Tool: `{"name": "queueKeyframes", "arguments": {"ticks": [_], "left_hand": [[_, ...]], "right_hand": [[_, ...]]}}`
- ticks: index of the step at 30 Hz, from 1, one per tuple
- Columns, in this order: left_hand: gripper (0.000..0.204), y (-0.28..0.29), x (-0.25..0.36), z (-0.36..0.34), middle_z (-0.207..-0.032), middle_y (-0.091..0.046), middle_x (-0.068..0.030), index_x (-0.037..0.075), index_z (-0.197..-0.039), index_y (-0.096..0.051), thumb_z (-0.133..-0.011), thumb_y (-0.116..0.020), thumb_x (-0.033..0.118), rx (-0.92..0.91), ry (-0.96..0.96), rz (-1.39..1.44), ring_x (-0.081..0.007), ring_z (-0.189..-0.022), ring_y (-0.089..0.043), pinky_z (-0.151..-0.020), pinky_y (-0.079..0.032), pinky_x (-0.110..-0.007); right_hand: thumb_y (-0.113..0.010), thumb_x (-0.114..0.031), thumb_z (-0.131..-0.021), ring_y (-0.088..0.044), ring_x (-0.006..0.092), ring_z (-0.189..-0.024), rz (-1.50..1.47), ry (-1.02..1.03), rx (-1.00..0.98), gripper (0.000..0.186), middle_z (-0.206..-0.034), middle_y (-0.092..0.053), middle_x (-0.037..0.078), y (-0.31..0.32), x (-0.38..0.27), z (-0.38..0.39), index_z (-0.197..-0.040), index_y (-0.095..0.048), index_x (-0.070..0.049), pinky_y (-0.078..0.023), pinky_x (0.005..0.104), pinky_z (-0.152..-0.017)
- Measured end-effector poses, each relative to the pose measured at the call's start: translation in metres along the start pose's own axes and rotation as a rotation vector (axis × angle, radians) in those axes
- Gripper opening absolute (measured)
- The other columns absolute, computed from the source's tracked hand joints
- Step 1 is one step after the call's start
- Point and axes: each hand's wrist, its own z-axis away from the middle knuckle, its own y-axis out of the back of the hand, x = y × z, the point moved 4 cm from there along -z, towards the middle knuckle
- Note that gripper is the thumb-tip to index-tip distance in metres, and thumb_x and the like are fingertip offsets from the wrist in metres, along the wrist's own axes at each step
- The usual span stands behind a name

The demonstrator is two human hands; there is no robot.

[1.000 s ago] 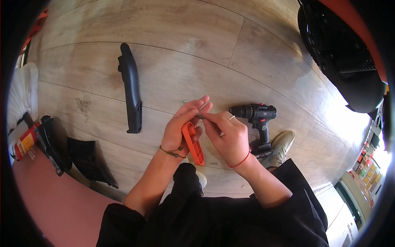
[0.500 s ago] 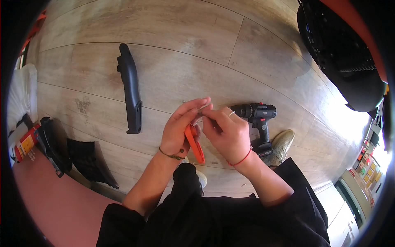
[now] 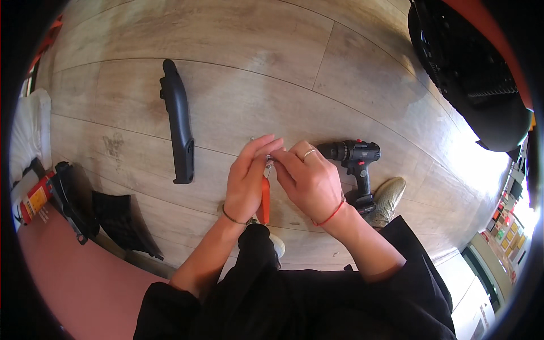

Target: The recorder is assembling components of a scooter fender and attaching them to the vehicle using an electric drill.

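Left hand (image 3: 245, 178) half-curls around orange part (image 3: 265, 203), apparently freeing fingertips to steady small metal pieces (image 3: 269, 161) that right hand (image 3: 313, 182) pinches.

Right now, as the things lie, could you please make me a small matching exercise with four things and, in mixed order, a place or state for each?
Things:
1. orange piece
2. black drill
3. long black part
4. right hand

Places or states:
A. on the floor, beside a shoe
B. wearing a ring
C. partly hidden by the left hand
D. on the floor, left of both hands

Pairs: 1-C, 2-A, 3-D, 4-B.
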Motion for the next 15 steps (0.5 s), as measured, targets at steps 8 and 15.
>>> {"name": "queueKeyframes", "arguments": {"ticks": [8,15], "left_hand": [[0.037,-0.0016,-0.0060,-0.0006,-0.122,-0.057,-0.0108,-0.002,-0.126,-0.046,-0.091,-0.033,0.005,-0.005,-0.015,0.066,-0.0082,-0.095,-0.058,-0.048,-0.037,-0.015],[0.037,-0.0007,-0.0010,0.0009,-0.119,-0.059,-0.0105,-0.001,-0.124,-0.048,-0.091,-0.033,0.006,-0.001,-0.047,0.047,-0.0029,-0.073,-0.054,-0.047,-0.038,-0.016]], "right_hand": [[-0.066,-0.004,-0.073,-0.054,0.0235,-0.059,0.020,-0.078,0.042,0.015,-0.073,-0.051,0.007,-0.0031,-0.0017,0.0050,-0.088,-0.064,-0.007,-0.046,0.0331,-0.051],[-0.067,-0.010,-0.073,-0.055,0.0230,-0.060,-0.097,-0.123,0.054,0.016,-0.075,-0.052,0.005,-0.0075,0.0038,0.0065,-0.088,-0.062,-0.009,-0.045,0.0335,-0.049]]}}
